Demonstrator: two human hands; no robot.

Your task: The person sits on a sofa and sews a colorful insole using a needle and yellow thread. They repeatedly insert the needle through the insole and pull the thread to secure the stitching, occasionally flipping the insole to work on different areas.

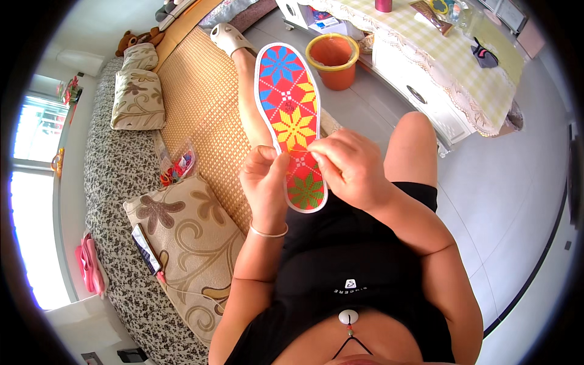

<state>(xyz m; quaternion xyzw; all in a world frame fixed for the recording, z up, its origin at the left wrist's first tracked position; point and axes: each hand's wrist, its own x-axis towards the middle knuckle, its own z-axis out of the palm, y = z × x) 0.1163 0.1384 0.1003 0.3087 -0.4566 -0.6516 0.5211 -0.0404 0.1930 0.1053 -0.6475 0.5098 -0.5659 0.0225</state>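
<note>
An embroidered shoe insole [294,107] with a white edge is held upright above my lap. Its red face carries blue, yellow and green flower patterns in stitches. My left hand [266,175] grips its left edge near the narrow middle, thumb on the face. At the opposite edge, my right hand [349,169] pinches yellow thread [299,150] between thumb and forefinger, just below the large yellow flower. Whether a needle is in those fingertips cannot be told.
Left of me, a patterned cushion [196,246] bears a phone [146,248]. A plastic bag of coloured thread [182,165] lies on the woven mat [196,91]. An orange bin [338,75] stands on the floor beside a cloth-covered cabinet [419,91].
</note>
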